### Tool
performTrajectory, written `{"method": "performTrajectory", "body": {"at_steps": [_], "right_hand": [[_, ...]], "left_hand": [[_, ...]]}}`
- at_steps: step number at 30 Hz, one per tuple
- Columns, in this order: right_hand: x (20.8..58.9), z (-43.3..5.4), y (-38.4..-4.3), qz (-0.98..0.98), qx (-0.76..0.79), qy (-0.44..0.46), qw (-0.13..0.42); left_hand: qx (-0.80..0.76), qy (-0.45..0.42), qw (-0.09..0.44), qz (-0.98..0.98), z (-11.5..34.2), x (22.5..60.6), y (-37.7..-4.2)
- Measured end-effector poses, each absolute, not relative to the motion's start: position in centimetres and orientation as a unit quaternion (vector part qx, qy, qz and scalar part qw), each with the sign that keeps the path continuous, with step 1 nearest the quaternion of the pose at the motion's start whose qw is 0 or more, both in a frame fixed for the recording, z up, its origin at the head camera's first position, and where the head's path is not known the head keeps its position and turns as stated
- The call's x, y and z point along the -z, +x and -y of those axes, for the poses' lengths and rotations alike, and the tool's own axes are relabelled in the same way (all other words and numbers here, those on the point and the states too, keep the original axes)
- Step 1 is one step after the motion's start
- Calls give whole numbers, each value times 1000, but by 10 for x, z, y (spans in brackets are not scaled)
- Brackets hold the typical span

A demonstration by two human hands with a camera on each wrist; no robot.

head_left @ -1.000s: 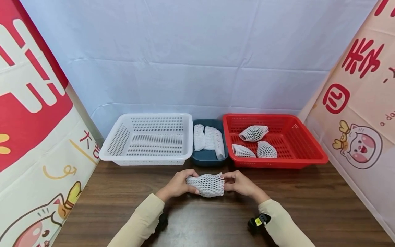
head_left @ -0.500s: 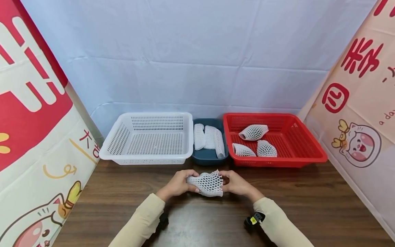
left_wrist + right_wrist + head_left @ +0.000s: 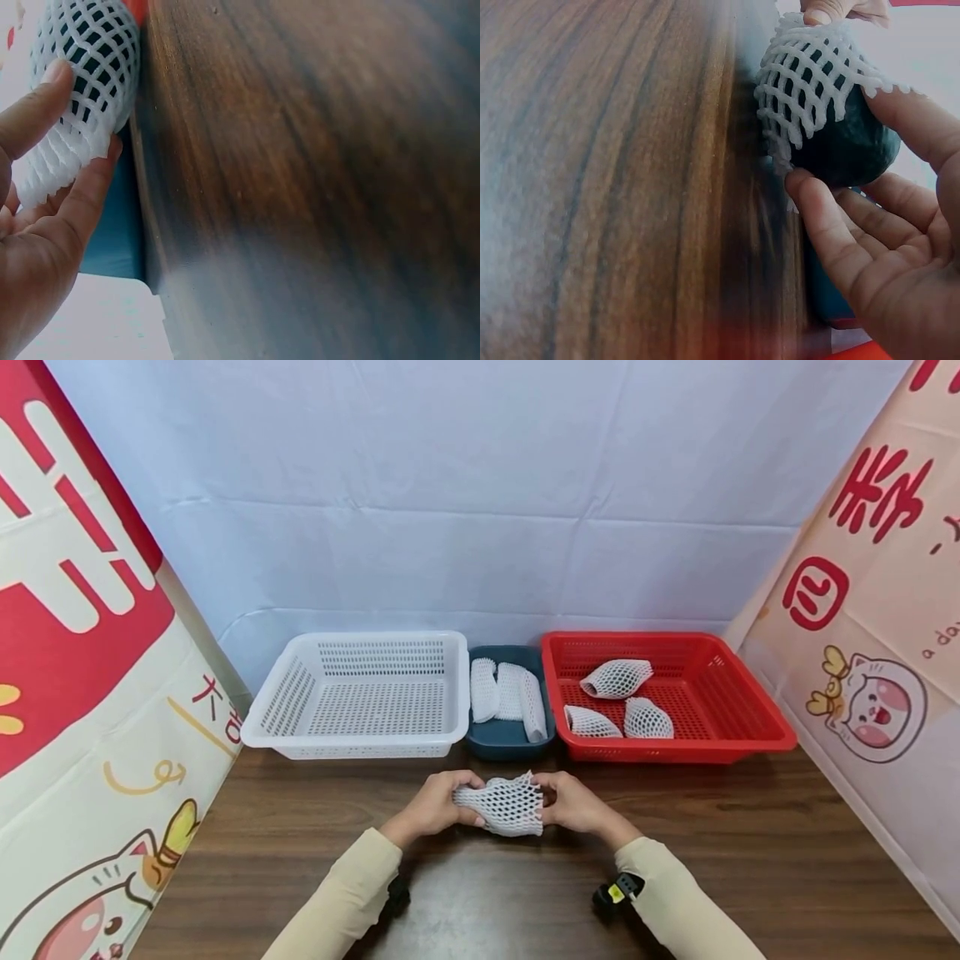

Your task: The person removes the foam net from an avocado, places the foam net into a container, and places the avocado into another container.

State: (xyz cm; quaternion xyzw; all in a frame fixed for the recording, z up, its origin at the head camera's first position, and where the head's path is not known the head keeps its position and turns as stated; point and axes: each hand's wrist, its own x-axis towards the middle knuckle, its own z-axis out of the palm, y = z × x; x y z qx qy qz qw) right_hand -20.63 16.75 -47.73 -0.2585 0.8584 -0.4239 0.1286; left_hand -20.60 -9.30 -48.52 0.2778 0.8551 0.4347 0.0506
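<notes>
A white foam fruit net covers part of a dark green, rounded fruit like an avocado in front of the blue tray. My left hand grips the net's narrow, gathered end, thumb on one side and fingers on the other. At the wide end, my right hand pinches the net's edge with thumb and fingertip, and its other fingers lie around the fruit's bare end. The right wrist view shows that end sticking out of the mesh; in the left wrist view only dark patches show through the holes.
At the back left stands a white basket with nothing in it. Several flat foam nets lie in the small blue tray. To the right, a red basket holds three netted items. Cloth walls enclose the wooden table.
My right hand has moved slightly left, and the net's right end has spread wider, its upper corner lifted. The left hand keeps its grip on the narrow end.
</notes>
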Motion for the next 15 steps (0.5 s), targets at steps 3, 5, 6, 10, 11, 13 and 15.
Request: {"method": "performTrajectory", "body": {"at_steps": [3,5,6,10,11,13,15], "right_hand": [[476,-169,-207,-861,419,-258,126],[475,-171,-207,-862,419,-256,129],[475,-172,-207,-861,421,-255,131],[475,-173,-207,-855,431,-247,147],[475,-173,-207,-853,435,-246,151],[475,-173,-206,-850,441,-243,155],[475,-173,-204,-842,456,-240,162]], "left_hand": [[-425,276,47,-861,93,484,-207],[-418,269,45,-867,93,483,-208],[-416,264,45,-869,94,483,-208],[-416,248,47,-874,96,481,-207],[-418,246,48,-873,97,482,-206],[-423,244,51,-871,98,482,-206],[-426,246,53,-869,99,483,-206]]}}
